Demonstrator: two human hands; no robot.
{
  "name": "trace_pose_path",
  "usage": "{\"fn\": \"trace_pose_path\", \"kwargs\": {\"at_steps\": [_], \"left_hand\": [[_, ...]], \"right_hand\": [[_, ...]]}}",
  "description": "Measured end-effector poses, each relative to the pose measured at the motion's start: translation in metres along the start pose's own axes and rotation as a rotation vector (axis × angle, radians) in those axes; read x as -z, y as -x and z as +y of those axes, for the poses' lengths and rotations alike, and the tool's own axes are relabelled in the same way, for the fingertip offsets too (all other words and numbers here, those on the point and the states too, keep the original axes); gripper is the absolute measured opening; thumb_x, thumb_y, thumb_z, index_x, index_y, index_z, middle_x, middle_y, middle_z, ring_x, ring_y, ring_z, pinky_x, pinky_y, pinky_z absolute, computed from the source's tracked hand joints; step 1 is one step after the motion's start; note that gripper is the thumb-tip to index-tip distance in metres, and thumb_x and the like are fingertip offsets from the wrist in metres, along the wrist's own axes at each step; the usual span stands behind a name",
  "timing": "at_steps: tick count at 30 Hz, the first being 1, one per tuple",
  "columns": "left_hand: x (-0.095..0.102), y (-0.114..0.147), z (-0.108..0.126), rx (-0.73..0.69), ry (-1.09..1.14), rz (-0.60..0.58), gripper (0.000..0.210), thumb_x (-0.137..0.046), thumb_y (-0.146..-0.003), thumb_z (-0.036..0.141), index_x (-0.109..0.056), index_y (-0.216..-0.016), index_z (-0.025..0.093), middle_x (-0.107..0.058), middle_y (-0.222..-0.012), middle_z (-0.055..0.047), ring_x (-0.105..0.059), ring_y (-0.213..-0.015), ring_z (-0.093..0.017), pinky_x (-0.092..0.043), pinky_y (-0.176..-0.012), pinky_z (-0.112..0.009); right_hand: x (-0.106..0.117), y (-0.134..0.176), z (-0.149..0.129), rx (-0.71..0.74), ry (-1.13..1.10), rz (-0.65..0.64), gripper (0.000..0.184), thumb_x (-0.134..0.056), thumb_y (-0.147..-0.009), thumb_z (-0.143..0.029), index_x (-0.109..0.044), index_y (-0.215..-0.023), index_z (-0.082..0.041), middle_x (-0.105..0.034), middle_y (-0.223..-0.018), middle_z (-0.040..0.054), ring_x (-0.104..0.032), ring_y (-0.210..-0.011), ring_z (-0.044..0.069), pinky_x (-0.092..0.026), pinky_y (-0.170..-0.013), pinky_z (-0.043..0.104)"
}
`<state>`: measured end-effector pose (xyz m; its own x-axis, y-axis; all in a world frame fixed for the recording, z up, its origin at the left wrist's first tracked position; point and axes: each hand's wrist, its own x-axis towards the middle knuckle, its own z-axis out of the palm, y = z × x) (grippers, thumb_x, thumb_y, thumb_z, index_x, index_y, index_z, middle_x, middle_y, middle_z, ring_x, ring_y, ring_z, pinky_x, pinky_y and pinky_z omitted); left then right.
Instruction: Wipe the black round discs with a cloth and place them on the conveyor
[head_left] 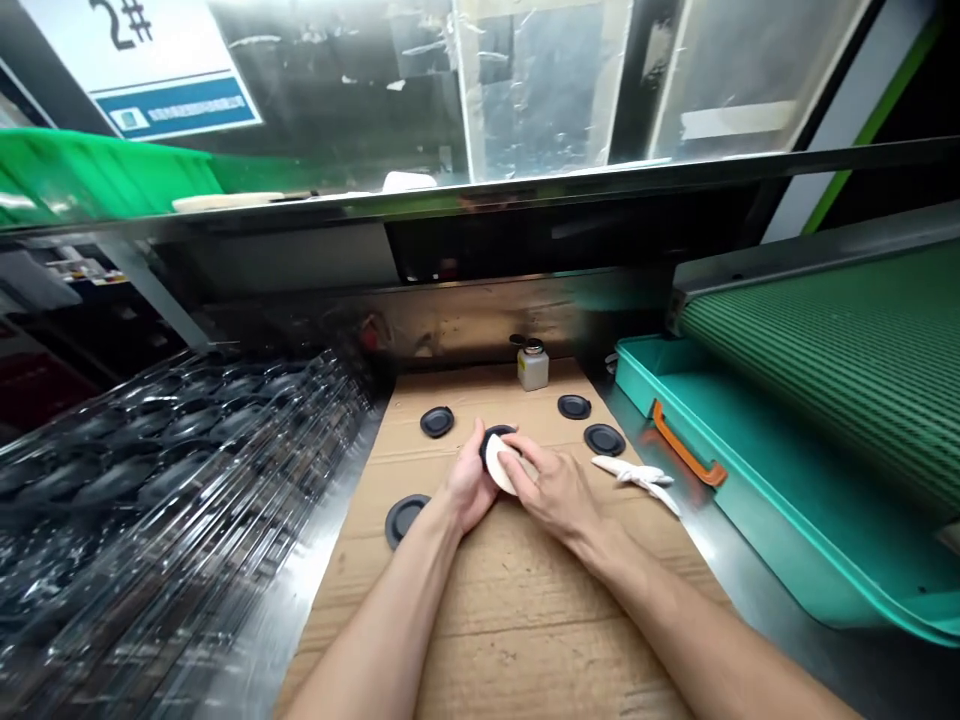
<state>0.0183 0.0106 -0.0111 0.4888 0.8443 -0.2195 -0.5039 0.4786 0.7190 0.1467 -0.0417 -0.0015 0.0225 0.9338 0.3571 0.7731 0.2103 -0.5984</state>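
Note:
Over the cardboard sheet, my left hand is closed around a round black disc-like part, gripping it by the edge. My right hand pinches a round white pad and presses it against the disc's face, hiding most of it. More black discs lie flat on the cardboard: one behind my left hand, one beside my left wrist, and two at the right. Right of my right hand is a crumpled white strip, perhaps cloth. A small whitish bottle with a dark top stands at the back.
Clear plastic trays holding dark round parts are stacked at the left. To the right sit a teal bin with an orange handle and a green conveyor belt. A metal ledge crosses above, bearing a green crate.

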Motion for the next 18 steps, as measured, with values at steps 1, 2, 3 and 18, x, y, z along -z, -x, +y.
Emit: {"fn": "trace_pose_path", "kwargs": {"at_steps": [1, 2, 3, 18], "left_hand": [[0.000, -0.001, -0.002, -0.021, -0.003, 0.013, 0.048, -0.046, -0.088, 0.055, -0.064, -0.105, 0.014, -0.069, -0.090, -0.010, -0.065, -0.080, -0.021, -0.053, -0.065, -0.030], [0.000, -0.001, -0.004, -0.042, 0.000, 0.025, 0.047, -0.046, -0.088, 0.054, -0.064, -0.103, 0.013, -0.070, -0.093, -0.011, -0.066, -0.085, -0.022, -0.054, -0.072, -0.032], [0.000, -0.002, -0.005, -0.060, 0.013, 0.041, 0.046, -0.045, -0.089, 0.052, -0.064, -0.101, 0.012, -0.070, -0.095, -0.012, -0.066, -0.089, -0.023, -0.054, -0.078, -0.034], [-0.004, -0.001, -0.017, 0.081, 0.205, -0.009, 0.043, -0.037, -0.095, 0.039, -0.062, -0.110, 0.007, -0.069, -0.109, -0.018, -0.063, -0.107, -0.026, -0.046, -0.098, -0.040]], "right_hand": [[-0.003, -0.001, -0.003, -0.020, 0.099, 0.026, 0.037, -0.040, -0.095, -0.049, -0.058, -0.123, -0.033, -0.072, -0.095, 0.0015, -0.067, -0.081, 0.017, -0.046, -0.071, 0.023], [-0.007, -0.003, -0.005, -0.046, 0.189, 0.061, 0.040, -0.038, -0.095, -0.051, -0.056, -0.126, -0.034, -0.072, -0.095, 0.0026, -0.068, -0.081, 0.019, -0.046, -0.071, 0.025], [-0.010, -0.005, -0.007, -0.072, 0.266, 0.091, 0.043, -0.037, -0.095, -0.053, -0.054, -0.130, -0.035, -0.073, -0.094, 0.0037, -0.068, -0.079, 0.020, -0.046, -0.070, 0.026], [-0.023, -0.004, -0.005, -0.160, 0.667, 0.103, 0.054, -0.028, -0.098, -0.051, -0.042, -0.142, -0.024, -0.062, -0.063, 0.0108, -0.061, -0.058, 0.021, -0.039, -0.057, 0.029]]}}
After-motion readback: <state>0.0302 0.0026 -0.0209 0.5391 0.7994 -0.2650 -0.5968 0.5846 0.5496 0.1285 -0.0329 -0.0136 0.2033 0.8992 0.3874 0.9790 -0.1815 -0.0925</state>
